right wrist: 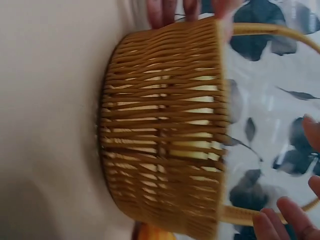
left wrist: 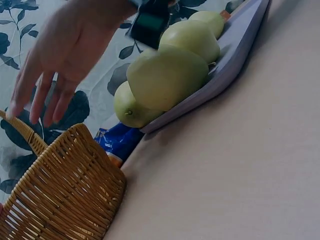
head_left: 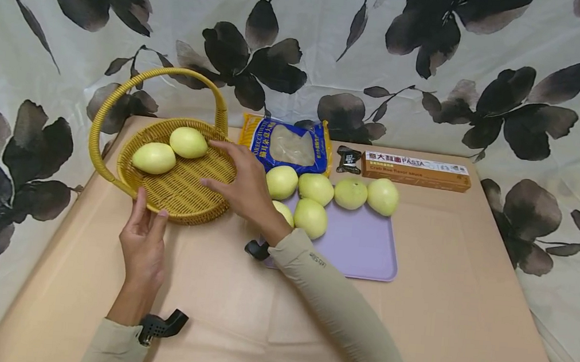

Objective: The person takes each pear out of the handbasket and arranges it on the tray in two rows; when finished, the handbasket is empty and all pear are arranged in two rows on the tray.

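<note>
A round yellow wicker basket (head_left: pixel 199 210) with a tall arched handle stands on the left of the table. Two smooth, pale yellow-green fruits (head_left: pixel 154 158) lie inside it, towards the back left. At the front left rim, my left hand (head_left: pixel 144 251) holds the basket, its fingers against the woven outer wall. My right hand (head_left: pixel 243 182) hovers over the basket's right side, fingers spread and holding nothing. Several more such fruits (head_left: pixel 310 218) sit on a lavender tray (head_left: pixel 361 250) right of the basket, partly hidden behind my right forearm.
Behind the tray lies a blue and yellow pasta bag (head_left: pixel 288 146). Beside it are a small black packet (head_left: pixel 349 160) and a long brown-and-white pasta box (head_left: pixel 415 170). A floral cloth (head_left: pixel 331 69) hangs along the table's back edge.
</note>
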`<action>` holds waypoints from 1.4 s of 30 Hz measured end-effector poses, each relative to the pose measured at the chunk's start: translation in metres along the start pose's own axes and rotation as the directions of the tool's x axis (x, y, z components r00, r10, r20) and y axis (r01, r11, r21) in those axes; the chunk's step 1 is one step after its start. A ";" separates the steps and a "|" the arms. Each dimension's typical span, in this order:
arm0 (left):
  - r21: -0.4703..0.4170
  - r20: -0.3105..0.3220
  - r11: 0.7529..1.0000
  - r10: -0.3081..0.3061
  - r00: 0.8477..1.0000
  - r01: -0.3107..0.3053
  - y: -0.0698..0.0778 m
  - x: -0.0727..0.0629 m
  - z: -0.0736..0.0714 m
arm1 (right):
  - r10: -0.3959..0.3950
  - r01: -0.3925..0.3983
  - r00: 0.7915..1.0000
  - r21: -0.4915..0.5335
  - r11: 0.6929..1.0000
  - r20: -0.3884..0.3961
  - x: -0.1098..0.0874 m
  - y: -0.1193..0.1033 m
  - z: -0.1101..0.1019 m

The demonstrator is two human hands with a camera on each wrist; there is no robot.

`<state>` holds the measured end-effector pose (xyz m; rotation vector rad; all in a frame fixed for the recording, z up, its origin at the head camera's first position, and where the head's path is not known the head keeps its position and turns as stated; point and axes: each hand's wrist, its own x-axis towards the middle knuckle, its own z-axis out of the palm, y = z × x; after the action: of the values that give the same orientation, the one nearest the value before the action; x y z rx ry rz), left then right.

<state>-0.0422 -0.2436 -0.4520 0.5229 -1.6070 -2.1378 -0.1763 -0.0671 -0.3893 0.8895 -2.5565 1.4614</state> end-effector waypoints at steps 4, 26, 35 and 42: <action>-0.011 -0.003 1.000 0.000 1.000 0.000 0.000 0.000 0.000 | 0.027 -0.025 0.998 -0.038 0.999 0.049 0.017 0.004 0.021; 0.000 -0.006 1.000 -0.001 1.000 0.001 0.004 -0.001 0.005 | 0.140 -0.101 0.977 -0.230 0.968 0.162 0.086 0.019 0.072; 0.042 -0.004 0.999 0.001 1.000 -0.001 0.005 -0.001 0.003 | 0.144 -0.086 0.964 -0.251 0.964 0.224 0.094 0.023 0.078; 0.051 -0.014 0.999 -0.010 1.000 0.011 0.002 -0.002 0.000 | 0.156 -0.082 0.956 -0.284 0.955 0.249 0.091 0.025 0.084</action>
<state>-0.0399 -0.2431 -0.4499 0.5623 -1.6587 -2.1009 -0.2459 -0.1663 -0.4249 0.9622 -2.9624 1.0350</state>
